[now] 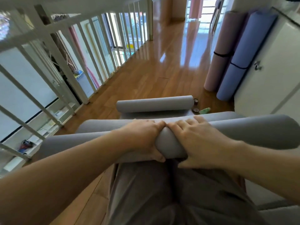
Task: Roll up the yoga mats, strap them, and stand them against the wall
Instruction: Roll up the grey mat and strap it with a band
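Grip of left hand and right hand curled round the rolled grey mat, unstrapped. Pink mat and blue mat stood strapped; another mat lay half-rolled.

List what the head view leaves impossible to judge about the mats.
1. Head view: left hand and right hand cover the held grey roll's middle; any strap there is hidden.
2. Head view: the held grey roll hides the flat part of the floor mat.
3. Head view: small items beside that mat's right end are too small to identify.
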Action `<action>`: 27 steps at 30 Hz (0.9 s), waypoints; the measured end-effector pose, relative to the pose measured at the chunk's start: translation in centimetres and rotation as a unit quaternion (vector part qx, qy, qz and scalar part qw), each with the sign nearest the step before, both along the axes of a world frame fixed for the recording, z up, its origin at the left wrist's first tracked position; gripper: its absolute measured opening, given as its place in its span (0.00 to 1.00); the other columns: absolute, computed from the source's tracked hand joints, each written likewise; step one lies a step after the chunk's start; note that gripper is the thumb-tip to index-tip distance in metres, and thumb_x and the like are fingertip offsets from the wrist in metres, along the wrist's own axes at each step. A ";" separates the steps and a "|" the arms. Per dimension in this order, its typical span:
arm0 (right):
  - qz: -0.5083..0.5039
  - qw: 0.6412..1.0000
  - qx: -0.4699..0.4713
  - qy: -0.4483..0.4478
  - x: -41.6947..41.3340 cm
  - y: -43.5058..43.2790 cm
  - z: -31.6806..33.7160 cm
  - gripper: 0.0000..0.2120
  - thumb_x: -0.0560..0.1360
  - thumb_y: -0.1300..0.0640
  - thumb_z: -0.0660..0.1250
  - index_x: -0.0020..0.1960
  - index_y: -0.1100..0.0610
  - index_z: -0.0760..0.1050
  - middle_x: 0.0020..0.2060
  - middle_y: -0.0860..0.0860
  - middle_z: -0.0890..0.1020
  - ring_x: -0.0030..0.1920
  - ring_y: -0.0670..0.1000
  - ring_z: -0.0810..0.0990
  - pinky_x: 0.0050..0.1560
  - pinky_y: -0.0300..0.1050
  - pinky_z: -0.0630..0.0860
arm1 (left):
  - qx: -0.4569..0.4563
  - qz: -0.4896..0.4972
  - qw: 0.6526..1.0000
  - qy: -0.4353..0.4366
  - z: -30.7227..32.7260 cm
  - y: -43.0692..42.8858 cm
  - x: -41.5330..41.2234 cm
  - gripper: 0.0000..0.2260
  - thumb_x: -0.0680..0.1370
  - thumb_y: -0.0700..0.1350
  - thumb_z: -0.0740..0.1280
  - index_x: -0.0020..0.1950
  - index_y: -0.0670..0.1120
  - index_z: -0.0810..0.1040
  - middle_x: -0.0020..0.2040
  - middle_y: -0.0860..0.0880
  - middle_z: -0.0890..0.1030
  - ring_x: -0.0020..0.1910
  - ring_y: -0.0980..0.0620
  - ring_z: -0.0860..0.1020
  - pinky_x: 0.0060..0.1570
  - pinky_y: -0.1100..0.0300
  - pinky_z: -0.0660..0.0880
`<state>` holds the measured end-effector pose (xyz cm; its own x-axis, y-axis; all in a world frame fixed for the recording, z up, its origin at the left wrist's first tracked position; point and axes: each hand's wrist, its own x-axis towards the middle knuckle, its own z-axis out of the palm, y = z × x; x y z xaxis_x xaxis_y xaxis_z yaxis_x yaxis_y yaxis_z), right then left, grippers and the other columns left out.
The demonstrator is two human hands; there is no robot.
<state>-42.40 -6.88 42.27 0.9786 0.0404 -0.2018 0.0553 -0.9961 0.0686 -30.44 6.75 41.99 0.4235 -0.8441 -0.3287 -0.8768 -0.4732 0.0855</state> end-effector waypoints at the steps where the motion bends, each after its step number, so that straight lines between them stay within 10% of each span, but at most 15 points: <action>1: -0.005 1.000 -0.012 -0.014 -0.1 0.3 -0.5 0.48 0.67 0.34 0.70 0.76 0.51 0.50 0.69 0.50 0.67 0.67 0.53 0.68 0.71 0.55 0.61 | 0.013 0.008 0.999 0.044 0.3 -0.3 0.7 0.41 0.62 0.66 0.74 0.70 0.59 0.62 0.63 0.56 0.74 0.60 0.51 0.73 0.59 0.55 0.71; 4: -0.034 0.999 0.019 -0.035 1.2 0.1 -1.1 0.43 0.65 0.36 0.72 0.72 0.49 0.57 0.64 0.49 0.72 0.62 0.52 0.72 0.66 0.52 0.67 | 0.028 0.020 0.998 0.057 0.8 -0.7 1.4 0.40 0.62 0.69 0.72 0.70 0.60 0.63 0.61 0.57 0.74 0.61 0.52 0.73 0.62 0.51 0.70; 8: -0.051 0.995 0.080 0.027 3.4 -1.5 -0.1 0.43 0.60 0.36 0.75 0.69 0.48 0.63 0.59 0.46 0.75 0.58 0.49 0.74 0.61 0.51 0.71 | -0.023 -0.023 0.987 -0.158 -1.1 -0.4 -0.8 0.45 0.66 0.68 0.69 0.75 0.51 0.56 0.65 0.51 0.72 0.63 0.48 0.73 0.69 0.40 0.61; 18: -0.031 0.989 -0.036 -0.139 3.6 -1.6 -3.0 0.43 0.60 0.36 0.74 0.69 0.52 0.65 0.56 0.50 0.78 0.57 0.55 0.78 0.70 0.61 0.60 | 0.020 0.032 0.997 0.069 1.0 -2.4 3.7 0.36 0.64 0.65 0.74 0.68 0.56 0.67 0.59 0.56 0.76 0.58 0.53 0.74 0.56 0.57 0.70; 22: -0.039 0.997 0.053 -0.042 6.0 -3.2 -1.1 0.41 0.60 0.35 0.74 0.67 0.49 0.64 0.56 0.46 0.77 0.55 0.50 0.77 0.61 0.52 0.72 | 0.011 0.000 0.976 -0.217 -1.0 -1.8 0.9 0.43 0.69 0.64 0.70 0.74 0.47 0.55 0.65 0.48 0.71 0.64 0.46 0.72 0.70 0.36 0.52; 27: -0.055 0.997 0.041 -0.037 6.4 -3.4 -1.6 0.43 0.60 0.36 0.74 0.69 0.50 0.63 0.59 0.48 0.75 0.60 0.51 0.74 0.70 0.61 0.60 | -0.057 0.014 0.980 -0.189 -2.0 -1.7 2.0 0.45 0.68 0.62 0.72 0.76 0.48 0.53 0.66 0.46 0.71 0.65 0.45 0.72 0.72 0.42 0.55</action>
<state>-35.96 -10.24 40.71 0.9903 -0.0539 -0.1283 -0.0562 -0.9983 -0.0137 -28.44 5.01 39.96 0.5209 -0.8523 -0.0471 -0.8424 -0.5044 -0.1895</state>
